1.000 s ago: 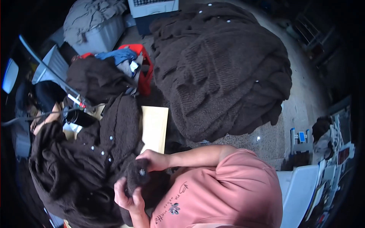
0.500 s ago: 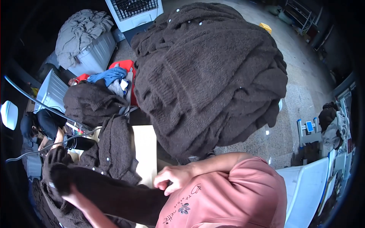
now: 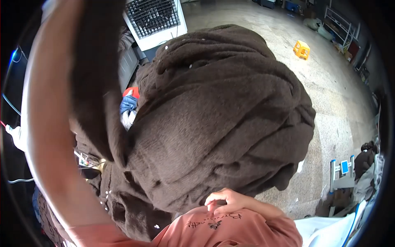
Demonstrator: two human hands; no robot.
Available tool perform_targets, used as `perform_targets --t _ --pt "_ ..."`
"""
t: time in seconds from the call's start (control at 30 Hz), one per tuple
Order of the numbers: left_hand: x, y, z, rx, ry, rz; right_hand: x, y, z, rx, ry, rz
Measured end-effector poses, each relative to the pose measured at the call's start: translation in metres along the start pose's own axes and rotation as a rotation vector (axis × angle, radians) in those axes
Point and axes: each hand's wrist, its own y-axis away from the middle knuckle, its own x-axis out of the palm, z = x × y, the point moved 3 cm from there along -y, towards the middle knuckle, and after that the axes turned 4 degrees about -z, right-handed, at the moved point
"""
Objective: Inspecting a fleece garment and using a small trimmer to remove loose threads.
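My left arm (image 3: pixel 53 123), blurred, reaches up the left side, and its hand lies beyond the top edge. Beside that forearm a dark brown knit garment (image 3: pixel 96 74) hangs down in the air, smeared by motion; its upper end is cut off. A large heap of brown knit garments (image 3: pixel 222 111) with small white dots like buttons fills the middle. At the near edge of the heap, in front of my chest, is my right hand (image 3: pixel 226 201), fingers loosely bent and apart, nothing seen in it. More brown knitwear (image 3: pixel 127 206) lies at the lower left.
An air cooler (image 3: pixel 154 18) stands behind the heap. A yellow stool (image 3: pixel 301 50) is on the floor at the far right. Blue and white cloth (image 3: pixel 128 107) shows left of the heap. A white tub (image 3: pixel 329 230) sits close at my right, near a grey stand (image 3: pixel 343 175).
My left arm has swung up from the table at lower left, and the brown garment has risen with it. My right hand has shifted rightward in the picture. The view has moved too.
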Motion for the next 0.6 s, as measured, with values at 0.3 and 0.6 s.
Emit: perform_targets --t 0.3,0.6 --pt "0.253 0.008 -0.313 -0.208 0.761 0.590 -0.044 0.033 -0.001 0.154 0.015 -0.186" --pt "0.170 0.099 -0.276 -0.103 0.958 0.418 -0.043 0.037 -0.006 0.294 -0.219 -0.313"
